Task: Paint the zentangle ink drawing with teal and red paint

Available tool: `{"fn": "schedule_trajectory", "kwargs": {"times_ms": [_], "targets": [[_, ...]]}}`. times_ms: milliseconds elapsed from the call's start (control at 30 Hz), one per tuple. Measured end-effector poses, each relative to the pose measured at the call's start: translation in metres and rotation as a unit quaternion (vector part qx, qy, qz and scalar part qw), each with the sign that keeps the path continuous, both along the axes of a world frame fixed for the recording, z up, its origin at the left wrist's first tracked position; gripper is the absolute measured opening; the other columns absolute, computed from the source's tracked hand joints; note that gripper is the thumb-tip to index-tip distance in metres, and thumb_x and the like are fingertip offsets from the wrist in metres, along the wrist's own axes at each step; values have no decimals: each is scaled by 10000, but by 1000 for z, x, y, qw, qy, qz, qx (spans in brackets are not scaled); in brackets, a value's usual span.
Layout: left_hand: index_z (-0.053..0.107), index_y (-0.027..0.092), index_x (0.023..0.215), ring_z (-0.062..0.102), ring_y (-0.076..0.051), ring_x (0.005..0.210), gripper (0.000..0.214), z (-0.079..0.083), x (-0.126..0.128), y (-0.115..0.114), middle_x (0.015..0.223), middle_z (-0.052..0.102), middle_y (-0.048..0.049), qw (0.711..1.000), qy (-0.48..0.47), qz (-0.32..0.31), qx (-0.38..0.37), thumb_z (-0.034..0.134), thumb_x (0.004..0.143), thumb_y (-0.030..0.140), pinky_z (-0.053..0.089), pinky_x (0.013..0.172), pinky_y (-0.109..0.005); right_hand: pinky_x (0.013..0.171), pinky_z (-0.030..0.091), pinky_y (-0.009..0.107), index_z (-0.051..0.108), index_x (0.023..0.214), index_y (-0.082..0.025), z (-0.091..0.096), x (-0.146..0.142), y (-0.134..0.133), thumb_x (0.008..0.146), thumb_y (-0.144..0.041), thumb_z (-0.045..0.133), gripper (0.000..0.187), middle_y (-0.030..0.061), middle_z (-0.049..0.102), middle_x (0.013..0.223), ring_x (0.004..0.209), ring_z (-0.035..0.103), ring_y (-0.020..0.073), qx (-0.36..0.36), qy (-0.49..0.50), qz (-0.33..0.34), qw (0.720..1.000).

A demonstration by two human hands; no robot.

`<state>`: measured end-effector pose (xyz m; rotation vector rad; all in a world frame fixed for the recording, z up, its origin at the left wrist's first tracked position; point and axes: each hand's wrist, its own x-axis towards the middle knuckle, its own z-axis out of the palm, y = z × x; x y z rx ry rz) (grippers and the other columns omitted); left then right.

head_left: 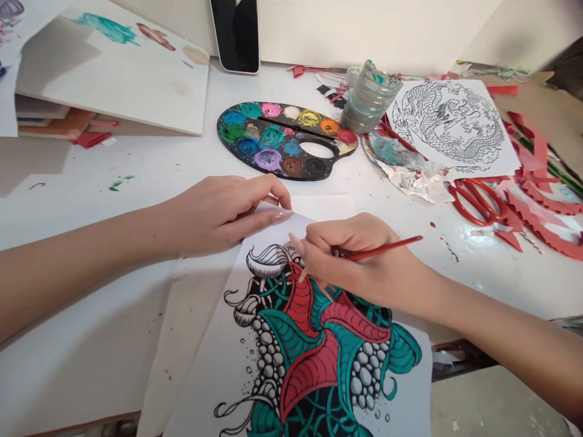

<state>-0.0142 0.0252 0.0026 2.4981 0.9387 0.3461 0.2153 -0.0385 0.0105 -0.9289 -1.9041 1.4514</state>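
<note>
A patterned drawing (314, 358) on a white sheet lies before me, with petals painted red and teal, black gaps and uncoloured bubble shapes. My right hand (355, 255) is closed around a thin paintbrush (387, 247) with a red handle, over the upper part of the drawing. The brush tip is mostly hidden by the fingers. At the sheet's top edge rests my left hand (232, 212), its fingers curled and its thumb lying on the paper. Beyond both hands sits a black oval paint palette (334, 170) with several colours in its wells.
A cloudy plastic water cup (371, 100) stands right of the palette, beside a paint-smeared crumpled paper (421, 179). Red-handled scissors (478, 203), red paper scraps (546, 224) and a dragon print (455, 127) lie at right. A phone (235, 36) leans behind; a paint-marked board (136, 79) slants at left.
</note>
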Motion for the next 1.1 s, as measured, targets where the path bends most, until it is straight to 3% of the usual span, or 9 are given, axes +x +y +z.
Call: {"fn": "schedule_trajectory", "kwargs": {"times_ms": [200, 400, 1100], "targets": [[645, 251, 1075, 580, -147, 584, 253, -1, 0, -1, 549, 571, 56, 1000, -18, 6, -11, 504, 1012, 451, 383, 593, -258, 444, 305, 183, 449, 617, -166, 0, -4, 1, 932, -231, 721, 421, -52, 498, 539, 497, 407, 38, -38, 52, -22, 998], [648, 255, 1077, 560, -141, 565, 255, -1, 0, -1, 548, 559, 59, 1000, -7, 9, -16, 507, 1014, 458, 376, 585, -257, 434, 259, 199, 318, 573, -181, -2, -3, -1, 906, -230, 747, 546, -70, 380, 507, 495, 299, 32, -9, 42, -22, 999], [653, 244, 1065, 548, -141, 549, 279, -1, 0, 0, 539, 552, 58, 1000, -5, 7, 2, 498, 1012, 470, 372, 555, -252, 448, 270, 173, 300, 611, -188, -2, -1, 0, 932, -166, 666, 488, -59, 459, 523, 499, 323, 30, 8, 7, 4, 1000]]}}
